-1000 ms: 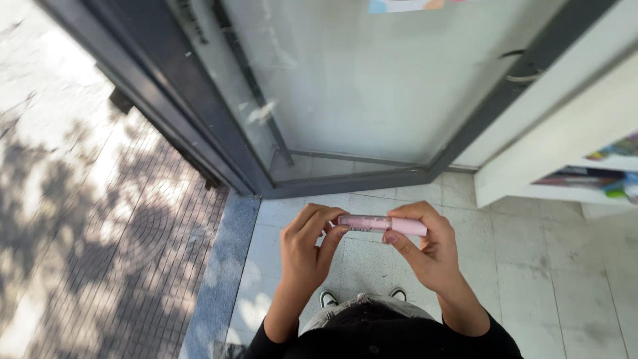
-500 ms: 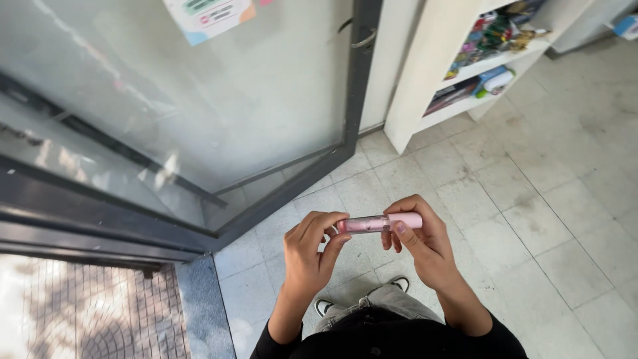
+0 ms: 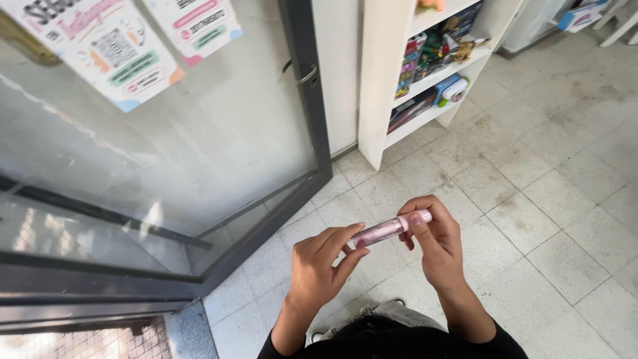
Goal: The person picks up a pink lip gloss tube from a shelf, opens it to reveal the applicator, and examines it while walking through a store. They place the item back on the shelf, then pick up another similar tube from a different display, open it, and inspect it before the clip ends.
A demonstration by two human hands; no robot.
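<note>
Hands meet in front of the person's dark top: the left hand [image 3: 318, 269] pinches the near end of a slim pink tube [image 3: 389, 229] between thumb and forefinger, and the right hand [image 3: 432, 242] wraps narrow fingers round its paler far end, thumb laid along the cap. Compared with 1 second ago the grip on the tube is much the same, with both hands on its 2 ends, held level above the floor; what has changed is the view, which has swung away from the paved ground outside and toward the room. Beyond the hands lies the pale tiled floor [image 3: 531, 179], then the glass door [image 3: 199, 146] with its dark frame and 2 posters, and farthest off a white shelf [image 3: 379, 100] stocked with colourful boxes.
</note>
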